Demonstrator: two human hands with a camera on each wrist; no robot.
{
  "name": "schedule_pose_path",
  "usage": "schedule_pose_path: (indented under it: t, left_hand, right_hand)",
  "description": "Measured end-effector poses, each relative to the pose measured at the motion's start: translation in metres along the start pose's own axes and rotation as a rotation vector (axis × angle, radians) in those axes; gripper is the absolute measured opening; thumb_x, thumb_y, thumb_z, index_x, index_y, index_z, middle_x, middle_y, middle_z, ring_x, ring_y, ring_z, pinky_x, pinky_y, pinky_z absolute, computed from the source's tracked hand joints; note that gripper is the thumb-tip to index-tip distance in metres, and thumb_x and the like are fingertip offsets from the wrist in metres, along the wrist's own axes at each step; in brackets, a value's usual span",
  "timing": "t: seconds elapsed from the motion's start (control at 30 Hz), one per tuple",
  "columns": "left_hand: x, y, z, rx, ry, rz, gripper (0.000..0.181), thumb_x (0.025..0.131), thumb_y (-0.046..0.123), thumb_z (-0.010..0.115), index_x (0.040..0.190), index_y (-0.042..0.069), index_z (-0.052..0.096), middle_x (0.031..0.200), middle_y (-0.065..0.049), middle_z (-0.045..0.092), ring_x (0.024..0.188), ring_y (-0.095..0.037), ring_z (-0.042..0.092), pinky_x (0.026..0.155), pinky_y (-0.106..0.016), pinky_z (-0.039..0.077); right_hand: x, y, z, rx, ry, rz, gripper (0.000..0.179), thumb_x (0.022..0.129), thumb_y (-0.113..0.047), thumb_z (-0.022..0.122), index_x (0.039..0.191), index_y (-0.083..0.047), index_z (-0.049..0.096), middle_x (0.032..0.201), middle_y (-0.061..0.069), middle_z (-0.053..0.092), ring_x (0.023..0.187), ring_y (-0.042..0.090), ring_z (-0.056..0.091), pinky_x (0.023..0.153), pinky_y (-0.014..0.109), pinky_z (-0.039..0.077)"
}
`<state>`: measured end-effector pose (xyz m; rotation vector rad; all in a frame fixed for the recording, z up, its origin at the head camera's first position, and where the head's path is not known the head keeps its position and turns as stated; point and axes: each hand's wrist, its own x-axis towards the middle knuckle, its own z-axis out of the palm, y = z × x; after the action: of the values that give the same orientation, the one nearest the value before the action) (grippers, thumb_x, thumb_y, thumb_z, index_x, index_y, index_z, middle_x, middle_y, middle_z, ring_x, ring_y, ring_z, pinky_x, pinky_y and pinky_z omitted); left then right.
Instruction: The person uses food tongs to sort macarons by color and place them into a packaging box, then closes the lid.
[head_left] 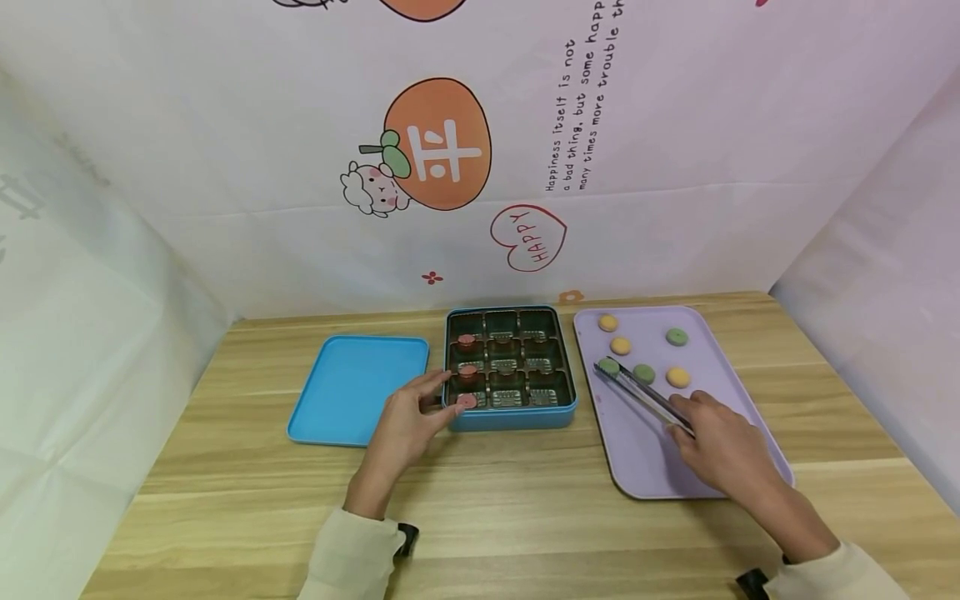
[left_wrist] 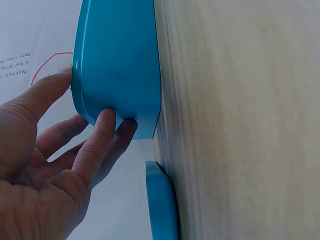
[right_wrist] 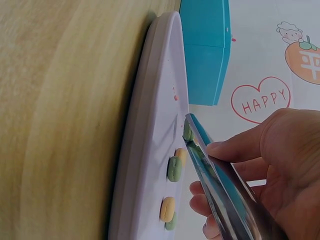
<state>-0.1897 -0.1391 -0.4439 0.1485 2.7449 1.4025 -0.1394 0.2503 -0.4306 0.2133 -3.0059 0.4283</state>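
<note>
In the head view my right hand (head_left: 723,442) grips metal tongs (head_left: 651,395) over the lilac tray (head_left: 637,467). Between the tong tips sits a green macaron (head_left: 609,367), also visible in the right wrist view (right_wrist: 188,131). Other green macarons (head_left: 643,373) and yellow macarons (head_left: 678,377) lie on the tray. My left hand (head_left: 405,421) rests its fairly straight fingers and thumb against the left front corner of the blue box (head_left: 517,418). Red macarons (head_left: 467,402) stand in the left column of the box's divided insert (head_left: 507,398).
A blue lid (head_left: 360,387) lies on the wooden table (head_left: 480,517), left of the box. Behind the table hangs a white printed cloth (head_left: 300,208). The tray's left edge runs close beside the box.
</note>
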Motion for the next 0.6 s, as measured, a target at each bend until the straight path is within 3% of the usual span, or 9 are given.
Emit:
schedule_pose_path:
  t: [0.37, 0.6]
  left_hand:
    - [0.0002, -0.0006, 0.0, -0.002, 0.006, 0.012, 0.059, 0.094, 0.023, 0.081, 0.148, 0.01, 0.062, 0.161, -0.014, 0.049, 0.136, -0.035, 0.059, 0.1, -0.048, 0.058]
    - [-0.0001, -0.0002, -0.0001, 0.005, 0.001, 0.011, 0.058, 0.094, 0.022, 0.081, 0.148, 0.01, 0.062, 0.161, -0.015, 0.05, 0.138, -0.036, 0.058, 0.101, -0.049, 0.058]
  right_hand:
    - [-0.0014, 0.0016, -0.0031, -0.026, 0.051, -0.041, 0.029, 0.087, -0.005, 0.076, 0.114, 0.004, 0.071, 0.079, 0.006, 0.057, 0.064, 0.017, 0.047, 0.051, 0.034, 0.039]
    - [-0.0043, -0.0042, -0.0101, -0.023, 0.093, -0.053, 0.038, 0.087, -0.005, 0.078, 0.121, 0.009, 0.071, 0.081, 0.009, 0.06, 0.062, 0.016, 0.045, 0.05, 0.031, 0.037]
